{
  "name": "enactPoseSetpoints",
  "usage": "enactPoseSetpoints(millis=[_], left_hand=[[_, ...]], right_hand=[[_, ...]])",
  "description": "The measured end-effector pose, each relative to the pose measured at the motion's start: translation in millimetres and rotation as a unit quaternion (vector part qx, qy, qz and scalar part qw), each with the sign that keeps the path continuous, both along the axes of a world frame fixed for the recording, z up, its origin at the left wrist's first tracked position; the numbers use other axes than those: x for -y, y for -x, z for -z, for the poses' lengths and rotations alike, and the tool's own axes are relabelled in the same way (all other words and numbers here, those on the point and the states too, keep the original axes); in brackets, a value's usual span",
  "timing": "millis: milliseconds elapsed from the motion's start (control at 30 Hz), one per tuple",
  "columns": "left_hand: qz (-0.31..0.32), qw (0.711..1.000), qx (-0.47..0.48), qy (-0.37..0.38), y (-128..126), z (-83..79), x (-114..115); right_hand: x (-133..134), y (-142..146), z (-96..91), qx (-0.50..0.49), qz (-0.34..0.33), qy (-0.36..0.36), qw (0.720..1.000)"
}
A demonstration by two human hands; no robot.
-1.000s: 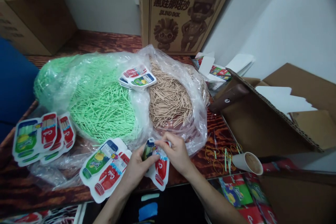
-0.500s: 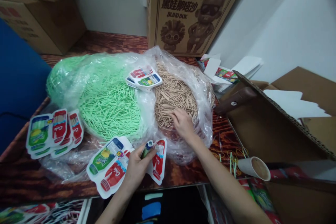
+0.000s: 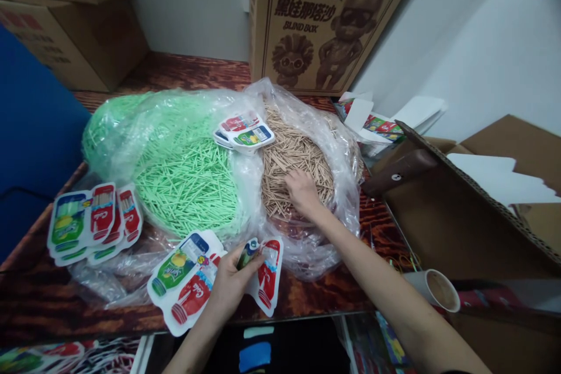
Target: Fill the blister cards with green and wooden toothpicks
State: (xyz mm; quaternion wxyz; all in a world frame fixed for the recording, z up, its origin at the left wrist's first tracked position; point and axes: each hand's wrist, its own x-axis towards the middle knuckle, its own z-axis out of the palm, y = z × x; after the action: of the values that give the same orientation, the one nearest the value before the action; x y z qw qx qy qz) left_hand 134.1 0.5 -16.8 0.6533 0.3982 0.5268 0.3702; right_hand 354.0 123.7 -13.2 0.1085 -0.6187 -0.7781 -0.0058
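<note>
My left hand is closed on a bent bottle-shaped card with a red cola print, near the table's front edge. Another printed card, showing a green Sprite and a red Cola bottle, lies under and beside that wrist. My right hand reaches into a clear plastic bag of thin brown sticks. Its fingers are bent down among the sticks, and their tips are hidden. To the left lies a second bag filled with light green sticks.
Filled bottle cards are stacked at the left. More cards rest between the bags. A paper cup lies tipped at the right beside an open carton. A large printed box stands behind.
My right hand has pressed slightly deeper into the brown sticks, its fingers now lower and more spread. My left hand keeps its hold on the card. The view has shifted a little.
</note>
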Motion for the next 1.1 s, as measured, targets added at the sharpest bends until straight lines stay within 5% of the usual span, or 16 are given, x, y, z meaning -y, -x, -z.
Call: enactPoseSetpoints(millis=[133, 233, 333, 500, 567, 633, 733, 967, 1100], left_hand=[[-0.002, 1.000, 0.006, 0.006, 1.4, -0.4, 0.2], [-0.003, 1.000, 0.016, 0.011, 1.2, -1.2, -0.3], [-0.010, 1.000, 0.026, 0.012, 0.3, -2.6, -0.2], [-0.026, 1.000, 0.006, 0.010, 2.6, -3.3, 2.0], [-0.032, 0.999, 0.002, 0.012, 6.3, -2.2, 1.5], [-0.044, 0.999, 0.005, 0.016, 11.4, -0.8, -0.7], [-0.068, 0.998, 0.011, 0.015, 19.1, 0.1, -5.8], [-0.106, 0.994, 0.010, 0.006, 20.5, -0.2, -9.5], [-0.096, 0.995, 0.010, 0.000, 18.1, 2.9, -6.0]], right_hand=[[-10.4, -9.3, -8.8, -0.188, 0.040, 0.036, 0.981], [-19.1, -13.6, -16.2, -0.333, 0.056, 0.061, 0.939], [-23.0, -14.3, -21.4, -0.515, 0.061, 0.101, 0.849], [-9.9, -10.2, -18.6, -0.732, 0.072, 0.207, 0.646], [2.2, -8.5, -14.6, -0.768, 0.074, 0.232, 0.592], [17.6, -6.6, -10.2, -0.782, 0.078, 0.247, 0.567], [44.9, -1.6, -3.4, -0.773, 0.090, 0.220, 0.589], [99.8, 23.0, 22.7, -0.606, 0.092, 0.086, 0.785], [110.6, 31.7, 33.4, -0.605, 0.110, 0.069, 0.786]])
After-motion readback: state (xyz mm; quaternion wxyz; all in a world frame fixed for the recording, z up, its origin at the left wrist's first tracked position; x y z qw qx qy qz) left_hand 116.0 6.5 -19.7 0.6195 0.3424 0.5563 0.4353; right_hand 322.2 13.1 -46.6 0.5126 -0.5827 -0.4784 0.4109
